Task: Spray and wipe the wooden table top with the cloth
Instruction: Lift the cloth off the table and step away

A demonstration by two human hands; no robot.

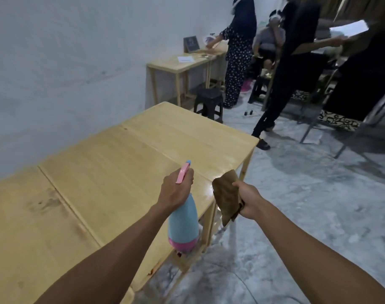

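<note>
A long light wooden table top (112, 172) runs from the lower left to the middle of the view, against a grey wall. My left hand (176, 189) grips the neck of a blue spray bottle (182, 224) with a pink base and pink nozzle, held over the table's near edge with the nozzle aimed across the top. My right hand (249, 200) holds a crumpled brown cloth (227, 196) in the air just beyond the table's right edge. A shiny patch shows on the wood close to the cloth.
A second wooden table (182, 63) with papers stands further back along the wall, and a black plastic stool (209, 102) sits beside it. A person in patterned clothes (237, 58) and a person in black (290, 69) stand on the marbled floor (307, 205) to the right.
</note>
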